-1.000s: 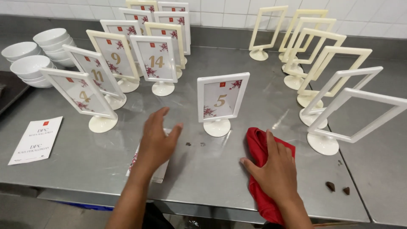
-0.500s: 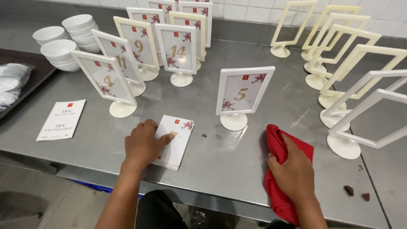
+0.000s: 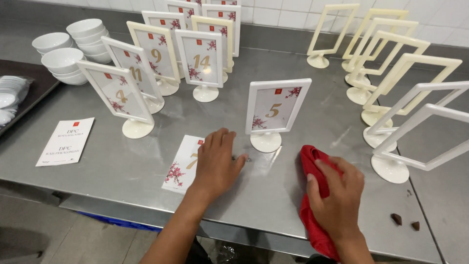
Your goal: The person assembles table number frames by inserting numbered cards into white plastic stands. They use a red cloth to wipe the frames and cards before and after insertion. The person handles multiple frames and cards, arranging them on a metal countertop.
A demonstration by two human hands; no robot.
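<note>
**Two hands at work on a steel counter crowded with table-number stands**

Two bare hands are spread across a brushed stainless-steel counter [image 3: 122, 171]. The left hand [image 3: 217, 164] lies flat, fingers together, pressing on a loose white card printed with red blossoms and a gold numeral [image 3: 181, 164], which lies face up near the counter's front edge. The right hand [image 3: 337, 195] is closed over a crumpled red cloth [image 3: 312, 161] that trails off the edge; how tightly it is clamped is hard to judge from this angle.

Between the hands stands a white pedestal frame holding a matching blossom card [image 3: 276, 115], its round foot just beyond the left fingertips. Behind it to the left is a cluster of filled cream and white card stands [image 3: 161, 63]; to the right, a row of empty cream and white frames [image 3: 391, 83]. Stacked white bowls [image 3: 73, 46] sit at far left, with a white printed leaflet [image 3: 66, 142] in front of them.

The risks look plain: a wide sweep of the cloth could clip a top-heavy frame and topple its neighbours, and the loose card could slide off the smooth steel. Two small dark crumbs [image 3: 405, 222] lie near the right edge.
</note>
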